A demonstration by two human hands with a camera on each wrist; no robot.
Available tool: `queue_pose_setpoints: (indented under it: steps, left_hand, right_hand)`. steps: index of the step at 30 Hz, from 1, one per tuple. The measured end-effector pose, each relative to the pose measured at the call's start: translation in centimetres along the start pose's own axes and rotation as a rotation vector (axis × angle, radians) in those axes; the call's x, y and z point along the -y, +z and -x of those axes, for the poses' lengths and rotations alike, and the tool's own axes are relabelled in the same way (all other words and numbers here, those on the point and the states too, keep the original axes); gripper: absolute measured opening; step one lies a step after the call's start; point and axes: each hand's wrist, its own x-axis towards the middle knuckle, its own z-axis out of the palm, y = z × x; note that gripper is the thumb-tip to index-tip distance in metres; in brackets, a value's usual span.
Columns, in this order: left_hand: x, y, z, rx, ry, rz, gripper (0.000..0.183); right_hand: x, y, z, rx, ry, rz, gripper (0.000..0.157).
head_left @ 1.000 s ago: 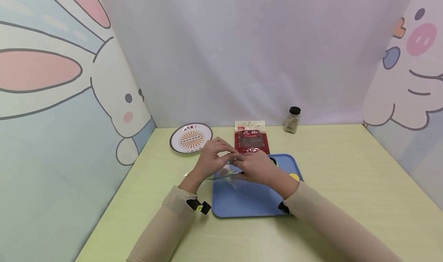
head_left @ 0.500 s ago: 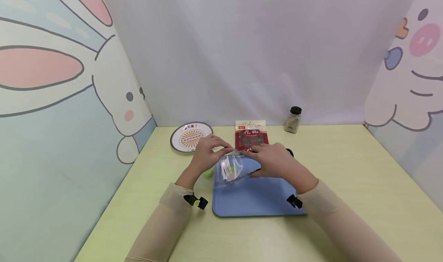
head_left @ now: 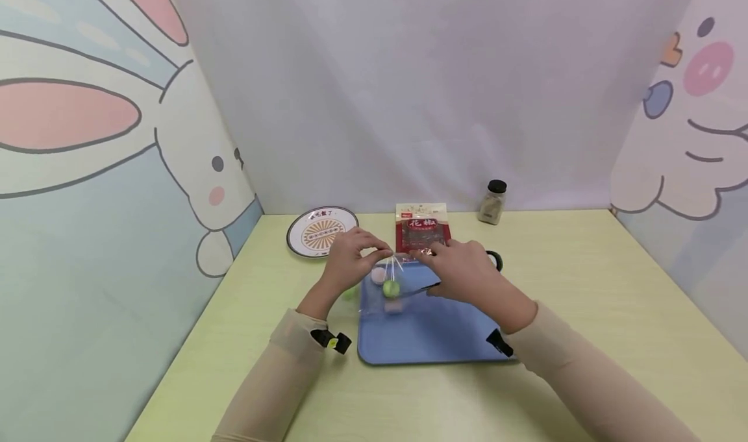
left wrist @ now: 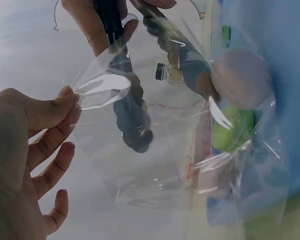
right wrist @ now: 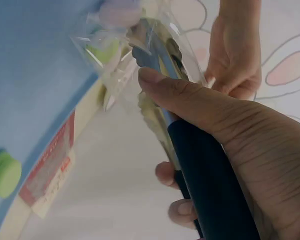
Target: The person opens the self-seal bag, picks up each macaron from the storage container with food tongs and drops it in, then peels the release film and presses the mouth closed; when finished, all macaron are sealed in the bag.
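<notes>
My left hand (head_left: 350, 263) pinches the top edge of a clear plastic bag (left wrist: 155, 185) between thumb and forefinger, its other fingers loosely bent. Low in the bag show a green macaron-like piece (left wrist: 232, 129), a pinkish round piece (left wrist: 242, 80) and a pink block-like piece (left wrist: 215, 177). My right hand (head_left: 467, 276) grips kitchen tongs (right wrist: 205, 175) with dark handles and scalloped metal ends. The two tong arms stand apart, and their ends overlap the bag's plastic near its mouth. All this is over the left part of a blue tray (head_left: 438, 338).
Behind the tray lies a red spice packet (head_left: 421, 228). A patterned plate (head_left: 298, 239) is at the back left, and a black-lidded jar (head_left: 493, 203) at the back right. Another green round piece (right wrist: 4, 175) sits on the tray; something pale green (head_left: 350, 293) shows beside my left wrist.
My right hand has moved right with the tongs, away from the left hand. The bag now hangs spread from the left fingers, with the green piece in plain view.
</notes>
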Motion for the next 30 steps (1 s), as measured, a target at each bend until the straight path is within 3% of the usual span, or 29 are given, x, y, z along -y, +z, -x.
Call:
queue_pose_setpoints:
  steps: [3,5,12,15,18,25,27,30]
  left_hand:
    - [0.2,0.0,0.0,0.001,-0.015,0.010,0.009]
    - [0.3,0.1,0.0,0.004,-0.018,0.016,0.009]
    - [0.5,0.1,0.1,-0.010,0.010,0.022,0.009]
    - [0.6,0.1,0.0,-0.024,0.020,0.023,0.008]
    - [0.8,0.3,-0.1,-0.022,0.024,0.036,0.008]
    - [0.8,0.5,-0.1,-0.002,0.007,0.090,0.007]
    - [0.8,0.6,-0.1,-0.005,0.007,0.103,0.007]
    - [0.8,0.7,0.0,-0.002,0.009,0.112,0.008]
  right_hand:
    - [-0.9,0.1,0.6,-0.019,-0.005,-0.002,0.081]
    - [-1.4,0.3,1.1,0.012,0.009,-0.020,0.083]
    - [-2.9,0.1,2.7,0.247,0.099,-0.081,0.083]
    - [-3.7,-0.2,3.4,0.294,0.126,-0.101,0.084]
    - [-4.5,-0.1,4.4,0.240,0.143,-0.134,0.086]
    - [-5.9,1.0,5.9,-0.076,0.164,-0.171,0.086]
    - [-6.2,1.4,6.0,-0.098,0.186,-0.190,0.089]
    - [-7.1,1.9,6.2,-0.031,0.220,-0.234,0.093]
